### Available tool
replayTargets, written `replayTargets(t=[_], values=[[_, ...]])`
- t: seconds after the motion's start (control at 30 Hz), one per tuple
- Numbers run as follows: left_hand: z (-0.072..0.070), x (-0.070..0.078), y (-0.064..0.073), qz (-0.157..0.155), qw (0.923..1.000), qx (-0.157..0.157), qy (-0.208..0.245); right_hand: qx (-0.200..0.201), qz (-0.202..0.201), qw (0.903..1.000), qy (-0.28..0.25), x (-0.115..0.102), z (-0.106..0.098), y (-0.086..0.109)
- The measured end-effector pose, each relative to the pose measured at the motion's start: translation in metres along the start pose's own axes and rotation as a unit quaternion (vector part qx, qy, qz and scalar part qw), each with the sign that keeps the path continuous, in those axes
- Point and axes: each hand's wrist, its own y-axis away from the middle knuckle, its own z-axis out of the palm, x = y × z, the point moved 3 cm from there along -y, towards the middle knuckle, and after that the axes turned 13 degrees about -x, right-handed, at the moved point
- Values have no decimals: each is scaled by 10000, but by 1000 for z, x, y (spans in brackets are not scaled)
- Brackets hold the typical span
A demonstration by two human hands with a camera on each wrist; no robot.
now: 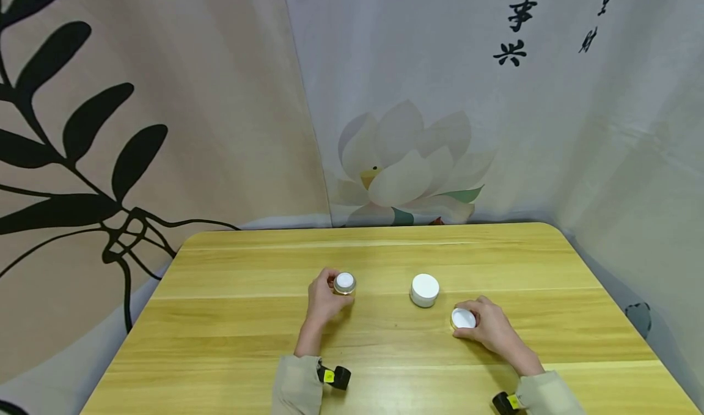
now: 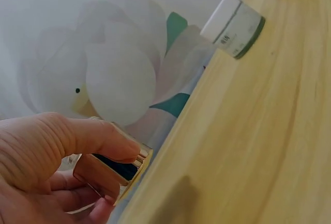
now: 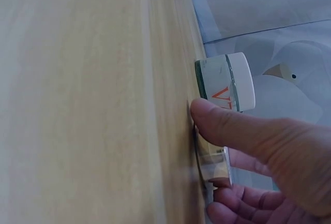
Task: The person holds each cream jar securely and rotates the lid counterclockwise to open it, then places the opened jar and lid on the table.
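Note:
My left hand grips a small shiny gold jar with a white top. In the left wrist view the thumb lies along the gold jar, and fingers curl behind it. My right hand pinches a low gold lid, white on its upper face, at the table. The right wrist view shows this gold lid between thumb and fingers, partly hidden by them. Between the hands, slightly farther back, stands a glass jar with a white cap, upright and untouched.
Both hands work over a yellow wood-grain table with rounded far corners. Behind it hangs a printed curtain with dark leaves, a pale lotus and black characters. Black wrist cameras sit by the sleeve cuffs.

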Motion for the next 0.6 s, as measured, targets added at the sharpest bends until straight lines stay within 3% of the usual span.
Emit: replayTargets(t=[0.23,0.6], values=[[4,-7,-1,-295,9995,-75,-83,34,-18,10000,-22,-1,0,0],[8,-12,0,-112,9995,-90,-276,78,-70,9999,-23,-1,0,1]])
